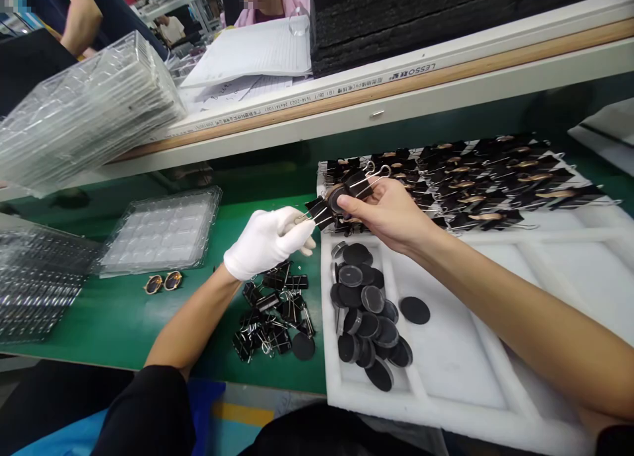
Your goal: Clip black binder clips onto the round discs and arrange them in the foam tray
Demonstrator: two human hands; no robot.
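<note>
The head view has a dark disc (337, 198) between my hands, above the far left corner of the white tray (426, 393). My bare right hand (389, 211) pinches it together with one clip (360, 184); my gloved left hand (270, 239) squeezes the wire handles of another binder clip (321, 214) at the disc's left edge. Rows of clipped pieces (473, 201) along the tray's far edge look done, as I judge it. Left over are loose discs (372, 299) piled in its left compartment, a lone disc (415, 310) beside them, and a heap of clips (270, 302) on the worktop (193, 334) against its left edge. My right forearm crosses over the tray; I see nothing between my hands and the piles. Farther left lie two gold-rimmed pieces (163, 282) and a clear plastic tray (161, 234). Papers (257, 49) and black blocks (436, 23) crowd the shelf (297, 115) beyond.
</note>
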